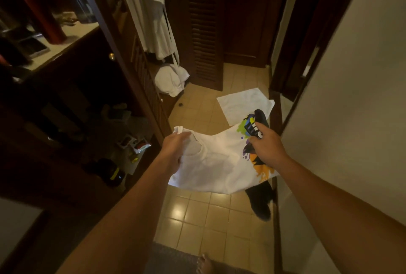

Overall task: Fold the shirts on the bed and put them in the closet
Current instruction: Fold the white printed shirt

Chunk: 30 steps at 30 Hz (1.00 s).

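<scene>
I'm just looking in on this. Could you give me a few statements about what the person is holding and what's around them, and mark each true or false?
1. Both hands grip the white printed shirt. True: the left hand holds it near the collar, the right hand at the print.
2. The shirt is lying flat on a bed. False: it is held up in the air above the tiled floor.
3. A white cloth lies on the floor beyond the shirt. True.
4. The floor is carpeted wall to wall. False: it is tiled.
5. A white garment hangs ahead on the left. True.

White printed shirt [219,164] spread mid-air above tiled floor, unfolded.
</scene>
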### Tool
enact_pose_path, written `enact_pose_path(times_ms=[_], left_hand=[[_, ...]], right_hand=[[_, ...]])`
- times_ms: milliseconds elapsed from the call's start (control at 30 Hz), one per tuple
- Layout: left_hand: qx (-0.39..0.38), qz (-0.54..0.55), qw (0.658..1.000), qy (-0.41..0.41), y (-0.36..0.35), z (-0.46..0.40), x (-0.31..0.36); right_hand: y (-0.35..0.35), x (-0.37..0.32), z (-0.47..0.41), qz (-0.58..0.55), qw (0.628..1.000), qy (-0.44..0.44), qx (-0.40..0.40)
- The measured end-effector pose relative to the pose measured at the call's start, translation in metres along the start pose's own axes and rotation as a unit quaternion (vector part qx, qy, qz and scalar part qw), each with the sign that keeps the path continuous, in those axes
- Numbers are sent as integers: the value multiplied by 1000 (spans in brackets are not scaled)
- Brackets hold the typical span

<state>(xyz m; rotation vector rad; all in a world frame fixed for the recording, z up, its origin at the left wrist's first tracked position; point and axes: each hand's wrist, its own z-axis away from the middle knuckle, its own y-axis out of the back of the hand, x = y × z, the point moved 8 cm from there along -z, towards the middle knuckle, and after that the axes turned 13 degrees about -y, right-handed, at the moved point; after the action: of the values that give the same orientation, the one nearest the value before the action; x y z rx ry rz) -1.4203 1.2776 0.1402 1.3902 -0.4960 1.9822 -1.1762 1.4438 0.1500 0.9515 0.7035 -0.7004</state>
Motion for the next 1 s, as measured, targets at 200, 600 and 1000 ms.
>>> enact_pose_path(times_ms=[200, 600, 1000], left_hand=[[-16, -6, 1000, -25, 1, -95, 48], [-30, -24, 999, -36, -55, -273, 113], [28, -52, 998, 19, -91, -419, 159]], right_hand=[[-20, -51, -64, -3, 1000, -2, 17], [-35, -151, -243, 40, 999, 37, 3], [-59, -233, -427, 83, 995, 36, -45]])
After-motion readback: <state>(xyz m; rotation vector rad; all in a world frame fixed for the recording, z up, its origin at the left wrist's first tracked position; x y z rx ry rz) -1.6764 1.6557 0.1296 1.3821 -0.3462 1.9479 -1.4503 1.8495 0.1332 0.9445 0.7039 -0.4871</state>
